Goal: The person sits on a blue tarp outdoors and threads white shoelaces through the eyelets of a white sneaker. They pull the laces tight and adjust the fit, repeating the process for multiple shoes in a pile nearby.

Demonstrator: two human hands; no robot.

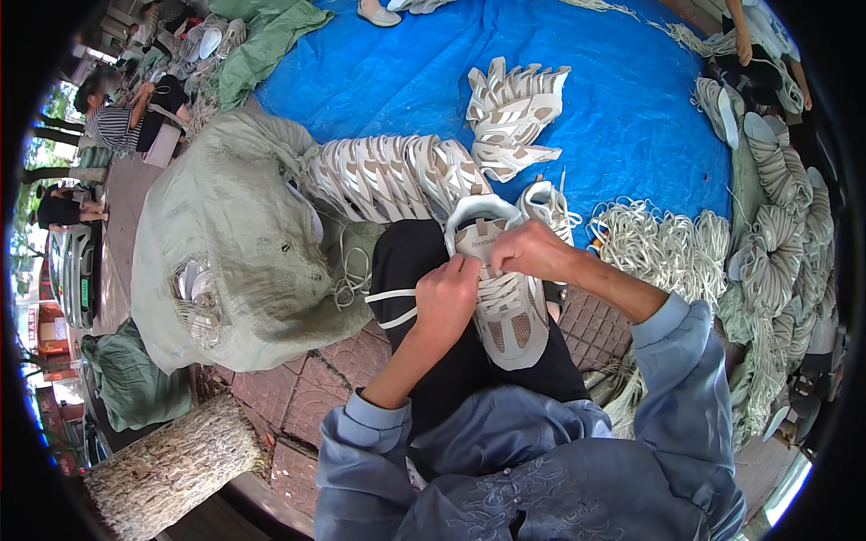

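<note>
Spread over the brick paving, a blue tarp [379, 81] carries rows of pale shoes, while on the seated person's lap a white sneaker [505, 298] rests toe-inward, left hand [446, 298] and right hand [528, 248] each pinching its white lace [390, 307], steadying it for threading.

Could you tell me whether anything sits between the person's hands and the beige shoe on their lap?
Nothing visible does. The left hand and the right hand are both already on the beige shoe at its laces, the left pinching a white lace that trails off to the left.
</note>
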